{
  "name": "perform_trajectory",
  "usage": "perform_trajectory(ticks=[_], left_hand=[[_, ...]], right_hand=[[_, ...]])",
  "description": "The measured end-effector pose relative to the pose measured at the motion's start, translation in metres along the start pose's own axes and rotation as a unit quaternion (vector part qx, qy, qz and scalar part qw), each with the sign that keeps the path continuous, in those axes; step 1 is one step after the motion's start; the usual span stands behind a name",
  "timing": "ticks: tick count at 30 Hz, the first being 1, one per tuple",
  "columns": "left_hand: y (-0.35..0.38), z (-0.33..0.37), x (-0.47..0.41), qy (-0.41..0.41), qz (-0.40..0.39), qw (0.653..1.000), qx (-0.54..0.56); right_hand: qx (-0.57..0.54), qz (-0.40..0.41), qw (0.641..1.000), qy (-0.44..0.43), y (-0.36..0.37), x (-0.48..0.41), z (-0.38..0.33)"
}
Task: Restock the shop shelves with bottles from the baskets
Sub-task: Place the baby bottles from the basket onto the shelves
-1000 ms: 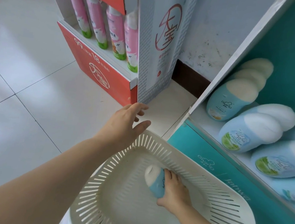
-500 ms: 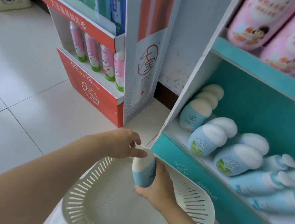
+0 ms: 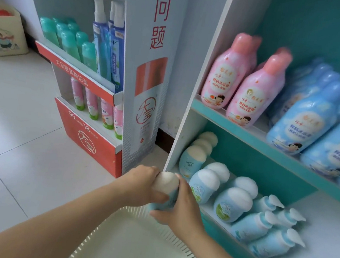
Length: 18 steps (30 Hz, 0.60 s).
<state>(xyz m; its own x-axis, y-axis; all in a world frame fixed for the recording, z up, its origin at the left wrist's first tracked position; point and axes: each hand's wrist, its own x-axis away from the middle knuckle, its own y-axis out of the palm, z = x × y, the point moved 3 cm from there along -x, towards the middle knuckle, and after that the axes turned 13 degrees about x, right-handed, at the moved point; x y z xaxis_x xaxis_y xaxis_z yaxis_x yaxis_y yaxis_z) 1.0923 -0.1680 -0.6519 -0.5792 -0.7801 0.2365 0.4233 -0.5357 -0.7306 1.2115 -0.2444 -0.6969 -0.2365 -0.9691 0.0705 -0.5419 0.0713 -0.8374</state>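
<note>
- Mid-transfer, basket (image 3: pixel 97 239) to lower shelf (image 3: pixel 326 238): bottle (image 3: pixel 166 184) held over basket rim, just beside shelf's left corner.
- Left hand (image 3: pixel 139 187), right hand (image 3: pixel 178 211): each grip clamped round bottle.
- Next, probably: seat upright among matching white-capped bottles (image 3: pixel 232 204).

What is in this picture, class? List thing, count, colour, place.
held bottle: one, light blue, above basket
basket: one, white, bottom centre
round-capped bottles: seven, light blue, lower shelf
spout-capped bottles: four, light blue, lower shelf
pink bottles: at least three, upper shelf
large blue bottles: several, upper shelf
green tubes: several, red stand
spray bottles: at least two, blue, red stand
pink tubes: four, red stand
box: one, beige, floor, left
left hand: grips held bottle's cap
right hand: grips its body
</note>
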Motion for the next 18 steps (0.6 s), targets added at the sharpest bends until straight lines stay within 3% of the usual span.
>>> perform_trajectory(ticks=[6,10,15,18], left_hand=[[-0.007,0.007,-0.01,0.066,0.019,0.997,-0.039],[-0.008,0.004,-0.02,0.079,0.013,0.997,0.002],[-0.018,-0.007,-0.033,0.032,0.024,0.969,0.244],[-0.033,-0.008,-0.037,0.05,0.06,0.968,0.237]], right_hand=[[-0.017,-0.077,0.995,-0.059,-0.032,-0.023,-0.005],[-0.012,-0.092,0.994,-0.057,-0.041,-0.039,0.001],[0.056,-0.016,0.998,-0.03,-0.057,-0.059,-0.005],[0.092,0.035,0.995,0.001,-0.064,-0.072,-0.003]])
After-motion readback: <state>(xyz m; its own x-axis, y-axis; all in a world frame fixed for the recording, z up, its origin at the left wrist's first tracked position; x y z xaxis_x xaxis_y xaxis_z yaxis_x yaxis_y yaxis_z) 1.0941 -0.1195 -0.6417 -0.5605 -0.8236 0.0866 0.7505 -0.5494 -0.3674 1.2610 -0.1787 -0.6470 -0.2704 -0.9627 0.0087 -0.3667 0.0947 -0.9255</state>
